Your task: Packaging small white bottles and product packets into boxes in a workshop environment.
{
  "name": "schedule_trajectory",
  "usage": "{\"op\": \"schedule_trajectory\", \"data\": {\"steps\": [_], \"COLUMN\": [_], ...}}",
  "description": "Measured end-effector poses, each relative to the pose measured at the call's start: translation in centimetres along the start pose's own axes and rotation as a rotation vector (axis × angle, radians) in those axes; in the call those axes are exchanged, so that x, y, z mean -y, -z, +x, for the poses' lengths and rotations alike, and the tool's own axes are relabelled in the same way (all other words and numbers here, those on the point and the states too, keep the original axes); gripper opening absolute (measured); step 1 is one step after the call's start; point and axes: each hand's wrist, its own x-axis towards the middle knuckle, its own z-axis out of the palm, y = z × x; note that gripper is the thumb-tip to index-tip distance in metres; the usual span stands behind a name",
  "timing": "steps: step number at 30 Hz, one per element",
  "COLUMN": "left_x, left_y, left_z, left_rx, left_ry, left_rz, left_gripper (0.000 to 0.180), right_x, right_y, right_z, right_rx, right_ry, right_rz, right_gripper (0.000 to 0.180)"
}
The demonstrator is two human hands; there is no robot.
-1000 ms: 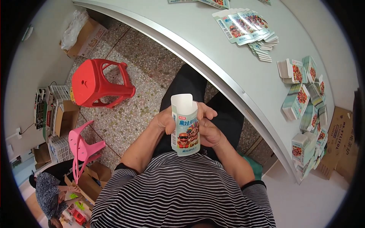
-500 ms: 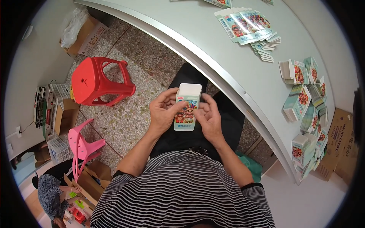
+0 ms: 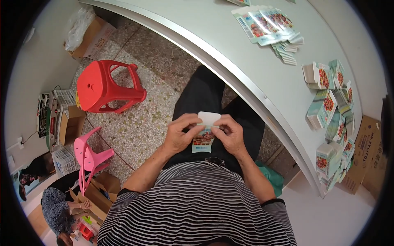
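Observation:
A small printed carton (image 3: 202,141), pale green with colourful cartoon figures, is held above my lap between both hands. Its white end flap (image 3: 209,118) sticks up at the far end. My left hand (image 3: 180,132) pinches the left edge near the flap, thumb on the printed face. On the opposite edge my right hand (image 3: 230,134) does the same, its thumb also on the front. The fingers behind the carton are partly hidden.
To the right curves a pale table (image 3: 246,61) bearing fanned flat cartons (image 3: 266,24) and several bundled stacks (image 3: 322,108). A brown box (image 3: 361,156) stands beyond. On the left are a red stool (image 3: 96,86), a pink chair (image 3: 88,158) and another person (image 3: 57,209) beside an open box.
Both hands have come closer to my body with the carton. My right hand, loose-fingered before, now grips its upper right edge, and my left hand has shifted up toward the flap.

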Motion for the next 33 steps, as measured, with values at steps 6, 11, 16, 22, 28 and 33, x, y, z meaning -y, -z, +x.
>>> {"op": "schedule_trajectory", "data": {"steps": [6,11,16,22,28,33], "left_x": [-0.3,-0.9,-0.4,-1.0,-1.4,-1.5], "left_y": [0.1,0.0,0.2,0.0,1.4,1.4], "left_z": [0.7,-0.3,-0.2,0.2,1.8,2.6], "left_rx": [0.028,0.005,0.11,0.114,0.202,0.284], "left_ry": [-0.155,0.022,-0.017,0.206,0.248,0.395], "left_rz": [0.113,-0.078,-0.141,-0.231,-0.214,-0.275], "left_gripper": [0.017,0.029,0.02,0.018,0.013,0.013], "right_x": [-0.4,1.1,1.3,2.0,2.5,2.0], "right_y": [0.0,-1.0,0.3,0.2,0.1,0.3], "right_z": [-0.4,-0.1,-0.5,-0.1,1.6,1.4], "right_rx": [-0.135,-0.154,-0.006,-0.02,0.031,0.014], "right_ry": [-0.045,-0.045,0.029,-0.042,-0.026,-0.07], "right_rz": [0.052,0.255,0.021,-0.141,-0.164,-0.001], "right_gripper": [0.021,0.026,0.014,0.013,0.012,0.008]}}
